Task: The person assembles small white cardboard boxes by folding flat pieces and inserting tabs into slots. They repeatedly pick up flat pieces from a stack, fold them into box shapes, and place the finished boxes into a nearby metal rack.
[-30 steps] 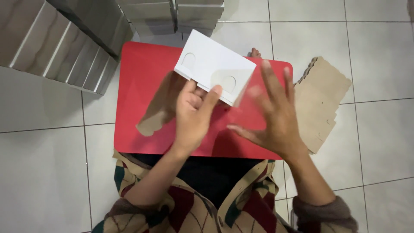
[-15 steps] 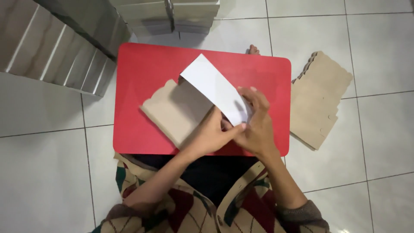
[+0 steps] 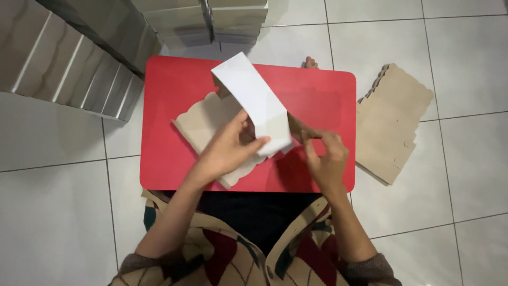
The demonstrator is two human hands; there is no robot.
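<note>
Both forearms reach forward from the bottom of the view, sleeves pushed back to just below the elbows, and converge toward the middle. The left hand (image 3: pixel 227 151) is turned palm down and slightly inward, its thumb stretched to the right and pressed flat, its fingers curled up and forward in a loose clasp. The right hand (image 3: pixel 325 159) sits just beside it, a little lower, wrist bent gently, with fingers bunched and thumb and forefinger pinched together pointing to the left. The two hands are close but not touching.

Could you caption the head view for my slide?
Hands, left and right, fold a box blank on a red table.
</note>
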